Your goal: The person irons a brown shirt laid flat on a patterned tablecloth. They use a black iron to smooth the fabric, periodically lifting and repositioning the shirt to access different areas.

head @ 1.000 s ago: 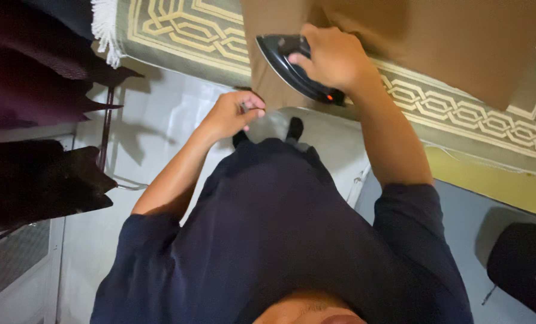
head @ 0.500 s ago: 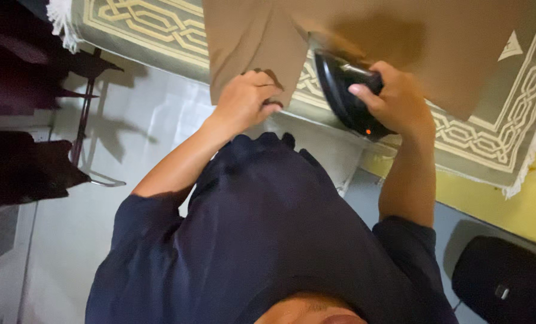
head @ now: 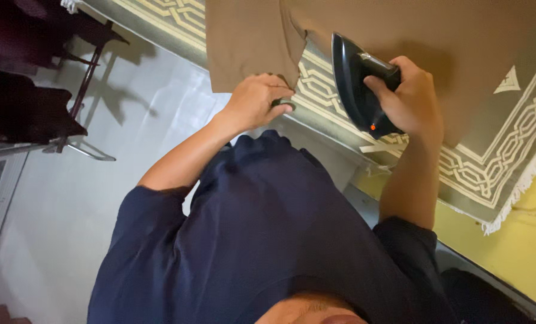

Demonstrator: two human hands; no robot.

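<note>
Right hand [head: 413, 99]: grip closed around the handle of a black clothes iron [head: 358, 84]. Fingers wrap over the top of the handle, thumb side toward the body. A small red light glows on the iron just below the hand. The iron lies flat on the brown garment [head: 400, 36], its pointed end aimed away from the person.

Left hand [head: 255, 102]: grip closed, pinching the near edge of the same brown garment at the corner of a narrower panel [head: 244, 42] that hangs toward the person. Fingers curl under the hem; what lies beneath them is hidden.

The two hands are near each other, apart, with a strip of patterned cloth showing between them.

The brown garment is spread over an olive-green mat [head: 496, 150] with a cream interlaced border and a fringed edge at the right. The mat covers the bench, whose near edge runs diagonally across the view. A yellow surface [head: 532, 240] shows beyond the fringe at lower right.

The person wears a dark navy short-sleeved shirt [head: 268, 240], which fills the lower middle of the view.

At left, a pale tiled floor [head: 58, 228]. Dark fabric [head: 22, 108] hangs over a thin metal rack [head: 82, 144] at upper left, well apart from both hands.
</note>
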